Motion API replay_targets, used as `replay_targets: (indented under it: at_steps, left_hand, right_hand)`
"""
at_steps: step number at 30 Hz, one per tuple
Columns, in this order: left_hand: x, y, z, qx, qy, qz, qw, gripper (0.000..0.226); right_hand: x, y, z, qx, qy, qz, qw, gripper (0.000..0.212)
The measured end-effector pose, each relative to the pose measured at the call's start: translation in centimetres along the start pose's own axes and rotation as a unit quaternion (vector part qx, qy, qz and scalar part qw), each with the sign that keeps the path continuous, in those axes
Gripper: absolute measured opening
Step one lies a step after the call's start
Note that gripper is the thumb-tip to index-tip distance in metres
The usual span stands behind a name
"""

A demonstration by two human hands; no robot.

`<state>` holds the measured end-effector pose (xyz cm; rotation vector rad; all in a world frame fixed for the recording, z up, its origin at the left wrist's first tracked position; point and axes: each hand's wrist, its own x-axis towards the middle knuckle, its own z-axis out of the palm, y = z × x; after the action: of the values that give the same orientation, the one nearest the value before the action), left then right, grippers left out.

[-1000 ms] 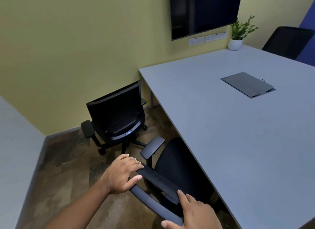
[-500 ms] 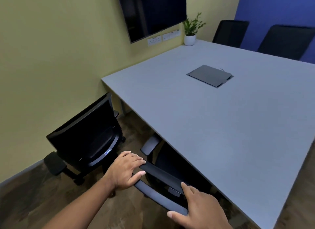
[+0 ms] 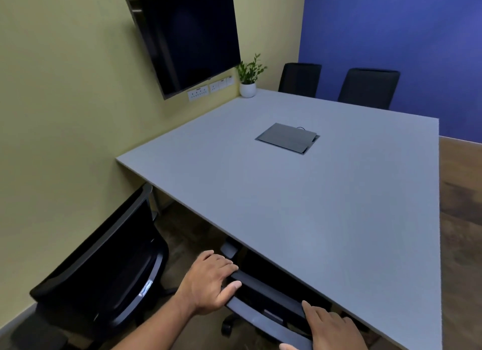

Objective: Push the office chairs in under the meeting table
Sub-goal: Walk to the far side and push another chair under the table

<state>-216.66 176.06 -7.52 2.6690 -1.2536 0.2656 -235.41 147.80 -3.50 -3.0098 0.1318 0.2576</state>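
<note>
Just short of the counter (image 3: pixel 313 219) edge, parallel to it, the chair backrest (image 3: pixel 268 295) is clasped by left hand (image 3: pixel 206 284) and right hand (image 3: pixel 331 329), grips curled over it.

The bare left forearm reaches up from the lower edge, and the left hand (image 3: pixel 208 282) lies palm down, fingers curled over the chair backrest (image 3: pixel 268 292) with the thumb beneath. The right hand (image 3: pixel 331 329) grips the same edge, thumb underneath; both hands sit apart.
</note>
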Motion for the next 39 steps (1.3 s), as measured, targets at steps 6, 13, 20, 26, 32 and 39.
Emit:
replay_targets:
  at_steps: [6, 13, 20, 26, 32, 39]
  left_hand:
    - [1.2, -1.6, 0.2, -0.004, -0.007, 0.01, 1.0, 0.05]
    - [3.1, -2.4, 0.3, -0.003, -0.022, 0.022, 1.0, 0.053]
    - [5.4, -2.6, 0.7, 0.001, -0.042, 0.024, 0.999, 0.058]
    - [7.5, -3.3, 1.2, 0.007, -0.057, 0.033, 0.998, 0.065]
    - [9.4, -3.5, 1.7, 0.01, -0.064, 0.039, 0.997, 0.065]
    - [10.2, -4.4, 2.0, 0.019, -0.074, 0.045, 0.996, 0.064]
  right_hand:
    - [0.4, -0.9, 2.4, 0.049, 0.1, 0.017, 0.994, 0.101]
    - [1.5, -1.1, 0.4, 0.047, -0.018, 0.052, 0.997, 0.108]
    - [1.8, -1.4, -3.3, 0.074, -0.048, 0.091, 0.992, 0.158]
    - [2.4, -0.8, -1.7, 0.081, 0.018, 0.084, 0.993, 0.129]
    - [3.2, 0.0, -1.0, 0.075, 0.051, 0.107, 0.99, 0.109]
    - [3.9, 0.1, -0.4, 0.075, 0.043, 0.107, 0.991, 0.103]
